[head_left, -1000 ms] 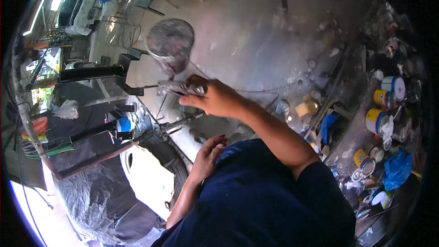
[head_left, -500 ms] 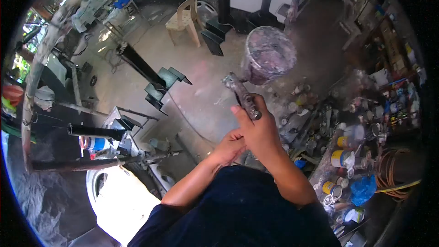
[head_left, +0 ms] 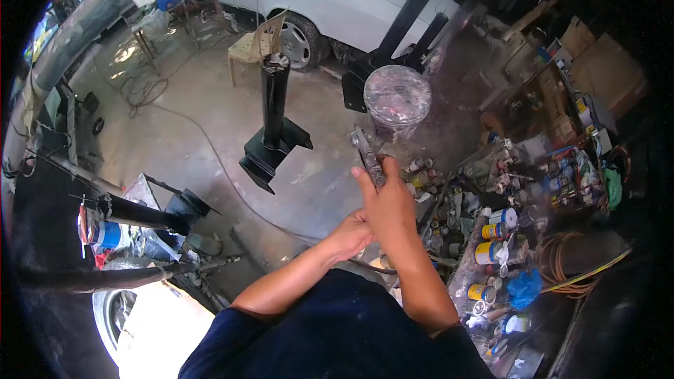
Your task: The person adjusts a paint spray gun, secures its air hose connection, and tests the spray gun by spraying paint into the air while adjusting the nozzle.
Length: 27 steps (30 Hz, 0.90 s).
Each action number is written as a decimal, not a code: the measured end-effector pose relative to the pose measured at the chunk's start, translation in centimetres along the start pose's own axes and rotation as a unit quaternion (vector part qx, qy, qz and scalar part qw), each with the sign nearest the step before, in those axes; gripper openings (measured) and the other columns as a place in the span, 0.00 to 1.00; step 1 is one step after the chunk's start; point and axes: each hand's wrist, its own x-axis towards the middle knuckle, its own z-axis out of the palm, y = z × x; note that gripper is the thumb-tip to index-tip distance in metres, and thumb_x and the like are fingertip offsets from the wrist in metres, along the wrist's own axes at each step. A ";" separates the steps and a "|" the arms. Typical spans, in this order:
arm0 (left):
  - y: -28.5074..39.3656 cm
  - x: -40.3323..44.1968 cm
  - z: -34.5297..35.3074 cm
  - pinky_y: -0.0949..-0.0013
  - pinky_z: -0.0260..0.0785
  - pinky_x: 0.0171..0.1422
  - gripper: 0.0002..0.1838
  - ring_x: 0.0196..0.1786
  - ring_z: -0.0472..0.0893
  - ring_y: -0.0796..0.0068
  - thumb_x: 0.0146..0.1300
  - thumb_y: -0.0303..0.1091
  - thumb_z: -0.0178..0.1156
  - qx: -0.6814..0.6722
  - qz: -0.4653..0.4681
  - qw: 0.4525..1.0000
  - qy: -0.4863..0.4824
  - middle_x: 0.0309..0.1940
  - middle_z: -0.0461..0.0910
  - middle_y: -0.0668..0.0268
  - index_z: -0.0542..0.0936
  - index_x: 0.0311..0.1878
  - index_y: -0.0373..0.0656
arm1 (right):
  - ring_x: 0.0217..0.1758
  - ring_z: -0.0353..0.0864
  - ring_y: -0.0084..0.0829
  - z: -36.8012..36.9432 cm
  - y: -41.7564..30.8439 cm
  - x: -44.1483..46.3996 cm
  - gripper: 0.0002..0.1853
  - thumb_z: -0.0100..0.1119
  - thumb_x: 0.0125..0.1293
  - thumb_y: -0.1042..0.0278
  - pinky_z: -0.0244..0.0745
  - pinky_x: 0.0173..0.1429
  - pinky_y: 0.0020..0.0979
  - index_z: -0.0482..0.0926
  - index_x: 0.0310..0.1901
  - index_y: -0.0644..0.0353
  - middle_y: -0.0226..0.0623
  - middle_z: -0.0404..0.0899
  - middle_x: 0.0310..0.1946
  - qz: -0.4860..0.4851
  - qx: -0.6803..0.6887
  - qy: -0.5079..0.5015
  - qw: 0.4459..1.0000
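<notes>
We hold our right hand (head_left: 391,203) forward, grip around a tool (head_left: 368,159), left hand (head_left: 347,236) by that wrist, its grip unclear.

tool (head_left: 368,158): grey, blotchy | person's shirt (head_left: 337,330): very dark blue | bucket (head_left: 397,95): pink, white and grey blotches — all mixed up | posts (head_left: 274,98): black | car (head_left: 344,14): white | chair (head_left: 246,48): pale yellow | crumpled bag (head_left: 524,288): bright blue | paint can (head_left: 486,253): yellow and blue — in bands

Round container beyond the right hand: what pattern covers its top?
Container: blotchy grey and pink, head view.
</notes>
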 end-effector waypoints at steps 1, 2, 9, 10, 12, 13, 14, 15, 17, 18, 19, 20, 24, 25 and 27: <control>0.1 0.0 -0.2 0.61 0.72 0.68 0.16 0.62 0.80 0.69 0.75 0.33 0.60 -0.007 0.000 1.000 -0.001 0.58 0.81 0.62 0.78 0.61 0.37 | 0.49 0.82 0.65 0.0 -0.3 0.1 0.26 0.59 0.72 0.46 0.76 0.51 0.54 0.72 0.54 0.63 0.64 0.83 0.44 -0.008 -0.003 -0.002 1.000; 0.1 0.2 -0.3 0.62 0.72 0.67 0.16 0.61 0.80 0.70 0.75 0.34 0.60 -0.012 0.004 1.000 -0.010 0.57 0.81 0.62 0.78 0.61 0.37 | 0.49 0.81 0.66 0.0 -0.5 0.3 0.26 0.58 0.72 0.46 0.76 0.51 0.54 0.72 0.55 0.64 0.64 0.83 0.44 -0.015 -0.005 -0.003 1.000; 2.3 0.9 3.6 0.66 0.75 0.61 0.14 0.56 0.82 0.73 0.76 0.35 0.58 0.015 0.002 0.997 -0.070 0.54 0.83 0.64 0.79 0.59 0.39 | 0.45 0.86 0.54 -2.2 -0.9 0.3 0.33 0.64 0.69 0.47 0.76 0.51 0.45 0.71 0.61 0.70 0.61 0.84 0.38 0.022 0.022 0.086 0.996; 2.4 0.9 3.8 0.67 0.75 0.60 0.14 0.55 0.82 0.74 0.76 0.36 0.58 0.024 -0.002 0.997 -0.067 0.54 0.83 0.65 0.79 0.59 0.40 | 0.43 0.86 0.50 -2.7 -1.1 0.6 0.34 0.64 0.69 0.47 0.76 0.50 0.43 0.70 0.62 0.71 0.59 0.84 0.37 0.030 0.041 0.076 0.996; 3.4 1.1 3.6 0.67 0.76 0.59 0.14 0.55 0.82 0.75 0.76 0.36 0.58 0.055 0.002 0.995 -0.088 0.53 0.83 0.66 0.79 0.59 0.41 | 0.48 0.83 0.56 -3.5 -2.3 0.9 0.34 0.63 0.69 0.47 0.75 0.53 0.46 0.70 0.62 0.71 0.62 0.82 0.42 0.042 0.072 0.057 0.995; 3.9 1.2 3.5 0.68 0.76 0.58 0.15 0.55 0.82 0.75 0.77 0.37 0.57 0.071 0.004 0.992 -0.099 0.53 0.83 0.67 0.79 0.60 0.41 | 0.55 0.80 0.66 -3.7 -3.1 1.0 0.34 0.61 0.70 0.45 0.74 0.57 0.50 0.69 0.62 0.69 0.68 0.81 0.49 0.047 0.083 0.049 0.994; 4.3 1.2 3.4 0.68 0.76 0.58 0.14 0.55 0.82 0.75 0.77 0.37 0.57 0.069 0.008 0.994 -0.089 0.53 0.83 0.67 0.79 0.60 0.42 | 0.55 0.80 0.66 -3.6 -3.5 1.5 0.34 0.61 0.70 0.45 0.74 0.57 0.51 0.70 0.62 0.69 0.68 0.81 0.48 0.046 0.069 0.052 0.995; 4.6 1.2 3.2 0.68 0.76 0.58 0.14 0.55 0.82 0.75 0.77 0.37 0.57 0.067 0.013 0.995 -0.078 0.53 0.83 0.67 0.79 0.59 0.42 | 0.54 0.80 0.66 -3.5 -3.8 1.9 0.34 0.61 0.70 0.45 0.74 0.57 0.51 0.70 0.62 0.68 0.67 0.81 0.48 0.045 0.055 0.055 0.996; 5.3 1.1 2.9 0.68 0.76 0.57 0.14 0.55 0.82 0.75 0.77 0.37 0.57 0.068 0.029 0.995 -0.062 0.53 0.83 0.68 0.80 0.59 0.42 | 0.54 0.80 0.67 -4.0 -5.4 2.5 0.34 0.61 0.69 0.44 0.74 0.56 0.50 0.70 0.62 0.67 0.67 0.81 0.47 0.053 0.093 0.016 0.994; 5.9 1.0 2.9 0.68 0.76 0.57 0.14 0.55 0.82 0.75 0.77 0.37 0.57 0.072 0.039 0.995 -0.057 0.53 0.83 0.68 0.80 0.59 0.42 | 0.54 0.80 0.67 -4.2 -5.9 2.7 0.34 0.60 0.69 0.44 0.74 0.56 0.50 0.70 0.62 0.67 0.66 0.82 0.47 0.057 0.113 -0.004 0.992; 6.3 0.9 3.1 0.68 0.76 0.57 0.13 0.55 0.82 0.75 0.77 0.36 0.57 0.075 0.050 0.995 -0.053 0.53 0.83 0.68 0.80 0.58 0.42 | 0.54 0.80 0.67 -3.9 -5.9 3.0 0.33 0.61 0.69 0.44 0.74 0.57 0.50 0.70 0.62 0.67 0.66 0.82 0.47 0.054 0.114 0.011 0.992; 6.7 0.9 3.7 0.68 0.76 0.57 0.13 0.54 0.82 0.76 0.77 0.36 0.57 0.075 0.049 0.995 -0.048 0.53 0.83 0.69 0.80 0.58 0.43 | 0.54 0.80 0.66 -3.6 -5.8 3.2 0.33 0.61 0.69 0.45 0.74 0.57 0.50 0.71 0.62 0.67 0.66 0.82 0.47 0.051 0.115 0.026 0.992; 6.6 1.9 4.6 0.70 0.76 0.56 0.13 0.54 0.82 0.77 0.76 0.37 0.57 0.092 0.025 0.994 -0.055 0.52 0.83 0.70 0.80 0.59 0.44 | 0.23 0.78 0.27 -3.5 -3.7 4.0 0.35 0.66 0.67 0.48 0.73 0.28 0.31 0.72 0.62 0.72 0.41 0.80 0.29 -0.013 0.098 0.121 0.988; 6.4 2.3 4.8 0.70 0.75 0.55 0.14 0.53 0.82 0.77 0.76 0.37 0.57 0.100 0.014 0.993 -0.063 0.52 0.83 0.70 0.80 0.59 0.44 | 0.22 0.77 0.27 -3.6 -3.0 4.2 0.32 0.66 0.68 0.48 0.73 0.28 0.31 0.73 0.59 0.70 0.40 0.80 0.29 -0.007 0.099 0.135 0.986; 6.3 2.7 6.0 0.71 0.75 0.55 0.14 0.52 0.82 0.79 0.75 0.38 0.58 0.100 0.009 0.993 -0.055 0.50 0.83 0.71 0.80 0.59 0.45 | 0.22 0.76 0.27 -4.2 -2.2 4.6 0.29 0.66 0.68 0.49 0.73 0.27 0.31 0.73 0.55 0.69 0.39 0.80 0.30 0.011 0.107 0.149 0.983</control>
